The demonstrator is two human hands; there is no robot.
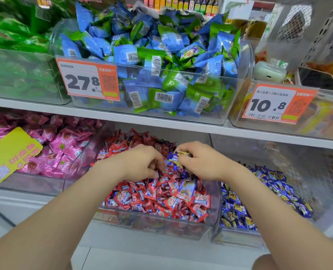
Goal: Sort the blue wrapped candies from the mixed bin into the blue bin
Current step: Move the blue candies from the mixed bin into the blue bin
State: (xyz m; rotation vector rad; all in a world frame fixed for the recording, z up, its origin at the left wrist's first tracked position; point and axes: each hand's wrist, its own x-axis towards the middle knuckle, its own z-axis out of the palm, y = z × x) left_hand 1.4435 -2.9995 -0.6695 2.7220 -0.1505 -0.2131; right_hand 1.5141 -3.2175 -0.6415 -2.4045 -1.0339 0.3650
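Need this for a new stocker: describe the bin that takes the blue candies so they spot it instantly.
On the lower white shelf, find the clear plastic bin of mostly red wrapped candies. Its right-hand neighbour, another clear plastic bin, holds only dark blue-and-gold wrapped candies.

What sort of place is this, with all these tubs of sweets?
Most likely a shop's loose-candy aisle. Clear bins such as the mixed bin hold wrapped sweets on white shelves, a 27.8 price tag and a 10.8 price tag hang on the upper bins, and bottled goods line a shelf behind.
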